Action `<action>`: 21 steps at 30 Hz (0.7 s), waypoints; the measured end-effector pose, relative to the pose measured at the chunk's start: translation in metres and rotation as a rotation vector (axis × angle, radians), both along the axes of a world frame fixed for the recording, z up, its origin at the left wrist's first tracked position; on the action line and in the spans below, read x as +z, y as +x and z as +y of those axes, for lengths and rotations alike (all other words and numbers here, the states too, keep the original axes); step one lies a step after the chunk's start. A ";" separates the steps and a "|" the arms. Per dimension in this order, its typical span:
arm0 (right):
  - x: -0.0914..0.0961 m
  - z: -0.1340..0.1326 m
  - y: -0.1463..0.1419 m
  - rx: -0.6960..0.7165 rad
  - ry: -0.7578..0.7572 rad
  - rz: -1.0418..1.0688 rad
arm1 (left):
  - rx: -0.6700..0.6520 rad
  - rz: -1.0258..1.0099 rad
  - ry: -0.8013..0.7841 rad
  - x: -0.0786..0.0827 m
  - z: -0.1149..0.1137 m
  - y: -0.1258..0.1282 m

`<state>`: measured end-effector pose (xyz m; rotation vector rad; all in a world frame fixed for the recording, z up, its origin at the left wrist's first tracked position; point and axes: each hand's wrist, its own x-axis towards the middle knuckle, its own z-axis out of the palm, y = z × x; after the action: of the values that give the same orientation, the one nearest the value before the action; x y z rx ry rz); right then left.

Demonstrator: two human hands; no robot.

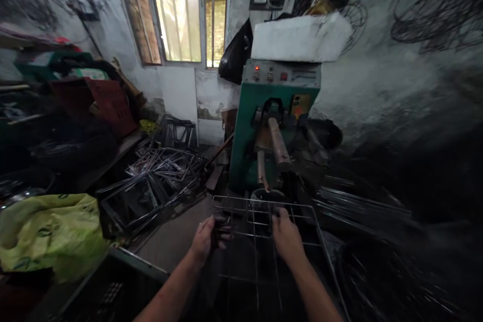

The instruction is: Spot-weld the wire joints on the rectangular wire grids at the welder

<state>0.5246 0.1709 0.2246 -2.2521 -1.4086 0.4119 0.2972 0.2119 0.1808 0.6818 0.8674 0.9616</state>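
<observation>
A wire grid rack (260, 241) lies flat in front of me, below the green welding machine (275, 126). My left hand (207, 239) curls its fingers round the rack's left side wires. My right hand (287, 234) rests on top of the grid near its far middle, fingers bent down over a cross wire. The machine's two rusty electrode arms (278, 148) point down toward the rack's far edge.
A heap of bent metal frames (158, 181) lies on the floor at left. A yellow-green plastic bag (49, 234) sits at far left beside a dark crate (113, 287). Loose wire rods (362, 206) pile up at right. Wire baskets (441, 10) hang on the wall.
</observation>
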 end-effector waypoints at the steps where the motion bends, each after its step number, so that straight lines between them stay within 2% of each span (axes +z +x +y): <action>1: -0.001 0.002 0.002 0.002 -0.005 -0.004 | 0.002 0.009 0.009 0.002 0.002 0.002; 4: -0.006 0.008 0.007 0.014 -0.001 -0.023 | 0.007 0.037 0.018 0.002 0.004 0.005; 11: -0.020 0.013 0.013 0.042 0.053 -0.004 | 0.031 0.013 -0.037 -0.016 0.007 0.010; 21: -0.025 0.033 0.019 0.064 0.013 -0.024 | 0.029 -0.033 -0.021 -0.014 0.019 0.012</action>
<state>0.5432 0.2041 0.1992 -2.2132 -1.4949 0.3972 0.3095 0.2313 0.1671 0.6355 0.8591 0.9865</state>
